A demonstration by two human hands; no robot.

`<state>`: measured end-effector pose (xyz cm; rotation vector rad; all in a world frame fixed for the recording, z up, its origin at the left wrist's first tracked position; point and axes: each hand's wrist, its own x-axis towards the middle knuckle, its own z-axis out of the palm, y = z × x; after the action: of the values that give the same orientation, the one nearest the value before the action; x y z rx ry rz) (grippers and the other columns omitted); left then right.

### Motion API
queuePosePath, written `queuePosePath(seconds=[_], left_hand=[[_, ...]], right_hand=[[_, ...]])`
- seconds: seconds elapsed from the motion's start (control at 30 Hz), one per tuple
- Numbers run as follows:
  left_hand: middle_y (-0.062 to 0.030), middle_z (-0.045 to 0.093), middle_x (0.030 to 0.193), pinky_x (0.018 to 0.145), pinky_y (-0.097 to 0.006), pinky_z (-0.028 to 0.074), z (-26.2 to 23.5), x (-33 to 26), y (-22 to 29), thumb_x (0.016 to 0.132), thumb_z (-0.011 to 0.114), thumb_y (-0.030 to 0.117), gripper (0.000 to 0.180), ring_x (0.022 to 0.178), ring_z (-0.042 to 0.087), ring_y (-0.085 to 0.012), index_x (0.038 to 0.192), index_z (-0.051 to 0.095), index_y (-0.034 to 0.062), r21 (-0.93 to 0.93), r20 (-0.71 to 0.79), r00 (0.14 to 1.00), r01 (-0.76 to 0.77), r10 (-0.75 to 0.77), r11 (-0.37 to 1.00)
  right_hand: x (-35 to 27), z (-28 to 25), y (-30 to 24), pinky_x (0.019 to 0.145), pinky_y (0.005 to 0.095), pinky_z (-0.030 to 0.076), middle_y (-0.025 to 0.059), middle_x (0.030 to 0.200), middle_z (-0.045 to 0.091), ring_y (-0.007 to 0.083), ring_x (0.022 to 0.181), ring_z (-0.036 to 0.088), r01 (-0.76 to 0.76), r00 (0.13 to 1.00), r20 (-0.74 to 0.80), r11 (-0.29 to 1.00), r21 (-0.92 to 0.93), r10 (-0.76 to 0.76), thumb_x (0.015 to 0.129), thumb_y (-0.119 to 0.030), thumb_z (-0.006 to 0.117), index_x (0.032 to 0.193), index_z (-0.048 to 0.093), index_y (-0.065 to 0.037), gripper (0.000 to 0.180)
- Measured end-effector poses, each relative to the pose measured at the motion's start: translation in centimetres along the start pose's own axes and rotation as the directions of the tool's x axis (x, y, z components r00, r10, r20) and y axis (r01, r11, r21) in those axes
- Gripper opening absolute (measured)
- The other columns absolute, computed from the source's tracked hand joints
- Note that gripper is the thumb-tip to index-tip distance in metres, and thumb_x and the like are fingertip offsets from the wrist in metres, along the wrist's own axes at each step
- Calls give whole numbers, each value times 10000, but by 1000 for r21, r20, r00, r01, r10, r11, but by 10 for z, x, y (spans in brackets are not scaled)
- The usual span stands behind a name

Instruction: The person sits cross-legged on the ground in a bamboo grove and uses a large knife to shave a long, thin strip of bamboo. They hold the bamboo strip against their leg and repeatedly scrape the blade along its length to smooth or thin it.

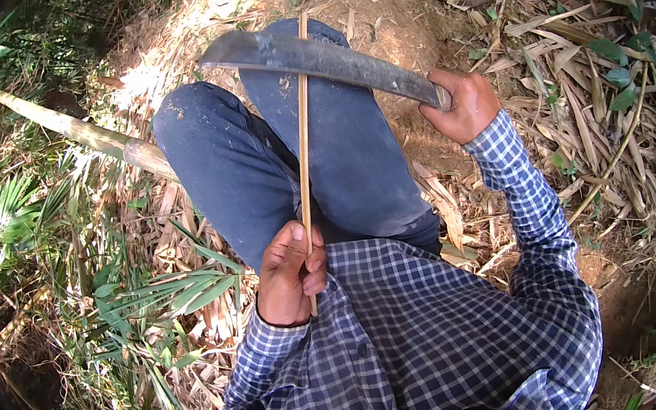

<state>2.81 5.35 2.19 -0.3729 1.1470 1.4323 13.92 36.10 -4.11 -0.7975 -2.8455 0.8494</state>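
Note:
My left hand (295, 268) is closed around the lower part of a thin, pale bamboo strip (304, 146), which points away from me over my lap. In my right hand (461, 104) is the handle end of a machete (319, 63), its long dark blade reaching left above my knees. The blade crosses the strip near its far end; whether the two touch I cannot tell. Most of the machete's handle is hidden in my fist.
My bent knees in blue trousers (215, 153) lie under the blade and strip. A bamboo pole (82, 133) runs along the ground at the left, its near end hidden behind my leg. Dry leaves (576, 92) cover the right side; green plants (25, 209) grow at the left.

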Motion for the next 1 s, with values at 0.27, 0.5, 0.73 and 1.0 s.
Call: queuePosePath(seconds=[0.27, 0.5, 0.73, 1.0], left_hand=[[9, 449, 679, 449, -182, 278, -1, -2, -1, 1069, 408, 282, 281, 502, 329, -40, 951, 537, 63, 26, -14, 1000, -10, 11, 1000], [-5, 511, 718, 469, -185, 302, 9, 5, 8, 1064, 424, 272, 314, 520, 377, -46, 1116, 592, 12, 142, -52, 992, -108, 117, 984], [-5, 533, 733, 461, -183, 308, 9, 8, 8, 1058, 436, 221, 300, 514, 386, -43, 1161, 594, -11, 151, -54, 984, -162, 171, 975], [4, 520, 702, 450, -180, 289, 8, 5, 5, 1058, 437, 218, 301, 500, 369, -35, 1156, 602, -13, 172, -54, 981, -173, 185, 970]], right_hand=[[28, 14, 27, 543, 416, 554, 154, 588, 648, 296, 502, 644, -144, 977, -166, 989, -33, 137, 745, -234, 692, 938, 720, -36, 279], [-23, 6, -17, 534, 429, 515, 146, 601, 609, 324, 553, 635, 132, 990, 41, 988, 77, -136, 670, -199, 736, 851, 678, -38, 250], [-38, 7, -15, 539, 439, 492, 143, 656, 602, 349, 600, 628, 215, 969, 117, 976, 26, -216, 657, -201, 742, 792, 644, -35, 236], [-27, 4, -12, 552, 437, 500, 173, 653, 620, 363, 593, 632, 157, 983, 91, 988, 12, -157, 686, -211, 737, 818, 651, -24, 244]])
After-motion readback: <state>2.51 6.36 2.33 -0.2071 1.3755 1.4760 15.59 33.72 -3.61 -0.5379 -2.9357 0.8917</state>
